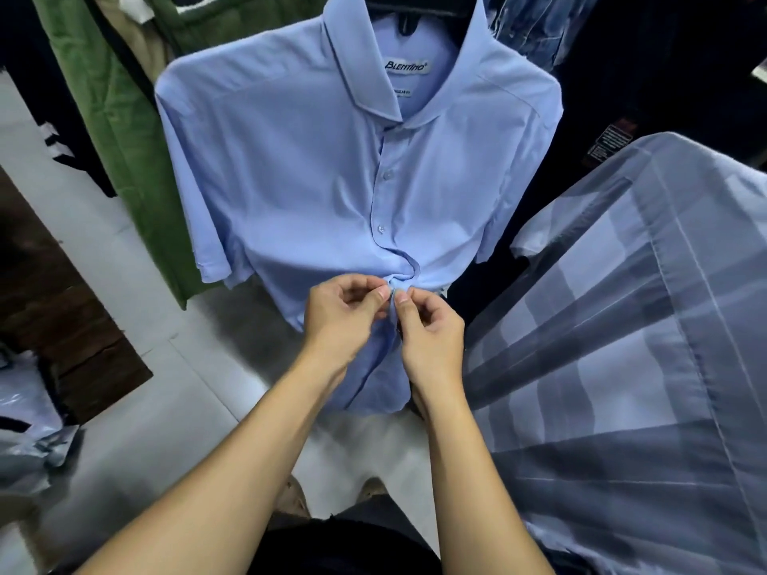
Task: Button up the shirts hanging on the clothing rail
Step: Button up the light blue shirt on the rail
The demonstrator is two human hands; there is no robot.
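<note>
A light blue short-sleeved shirt (pixel 299 168) hangs on a dark hanger (pixel 411 10) straight ahead, its collar open. Two buttons on its placket show fastened, one at chest height (pixel 387 174) and one lower (pixel 379 229). Below them the placket bunches into a fold. My left hand (pixel 344 313) pinches the left edge of the placket there between thumb and forefinger. My right hand (pixel 431 329) pinches the right edge, fingertips almost touching the left hand's. The button between my fingers is hidden.
A blue and grey checked shirt (pixel 622 346) hangs close on the right. A green garment (pixel 120 130) hangs to the left, and dark clothes (pixel 664 68) fill the upper right. Pale floor tiles (pixel 137 284), a brown mat (pixel 54 309) and plastic bags (pixel 29 441) lie at lower left.
</note>
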